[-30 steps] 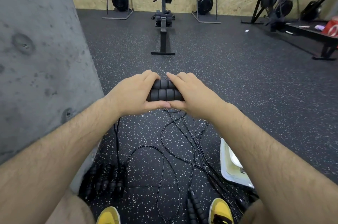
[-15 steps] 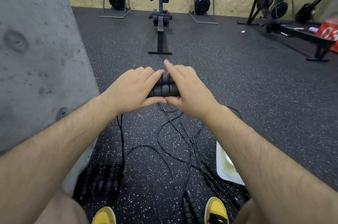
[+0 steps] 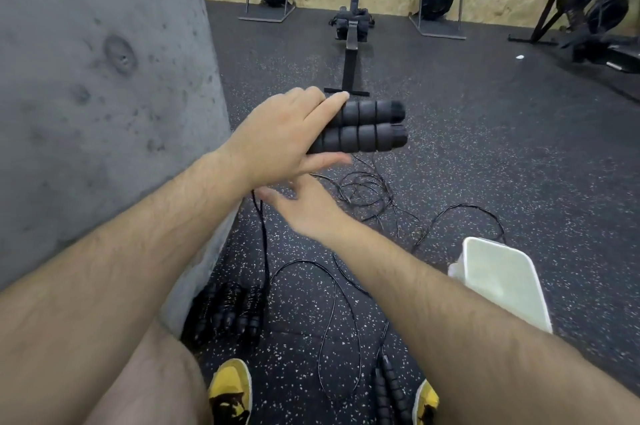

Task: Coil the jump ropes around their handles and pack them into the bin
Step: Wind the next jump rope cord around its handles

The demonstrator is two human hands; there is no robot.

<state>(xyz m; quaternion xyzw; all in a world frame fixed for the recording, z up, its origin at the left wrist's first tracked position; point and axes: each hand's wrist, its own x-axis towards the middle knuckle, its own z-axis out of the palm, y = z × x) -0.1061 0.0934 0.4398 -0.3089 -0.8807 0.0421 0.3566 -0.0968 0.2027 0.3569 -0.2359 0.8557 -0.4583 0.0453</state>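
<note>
My left hand [image 3: 280,137] grips a pair of black ribbed foam jump-rope handles [image 3: 363,126], held side by side and level, their ends pointing right. A thin black cord [image 3: 264,251] hangs from under that hand down to the floor. My right hand [image 3: 301,206] is just below the left one, fingers stretched out to the left near the hanging cord and holding nothing; its fingertips are blurred. The white bin [image 3: 502,286] stands on the floor to the right, partly behind my right forearm.
A grey concrete wall [image 3: 104,95] fills the left. Several coiled black ropes [image 3: 225,313] lie at its foot. Loose cords [image 3: 363,192] tangle over the speckled floor, and another pair of handles [image 3: 388,386] lies between my yellow shoes. Rowing machines [image 3: 353,43] stand further off.
My right hand has let go of the handles and dropped below my left hand. The left hand alone now holds both handles, whose right ends are uncovered.
</note>
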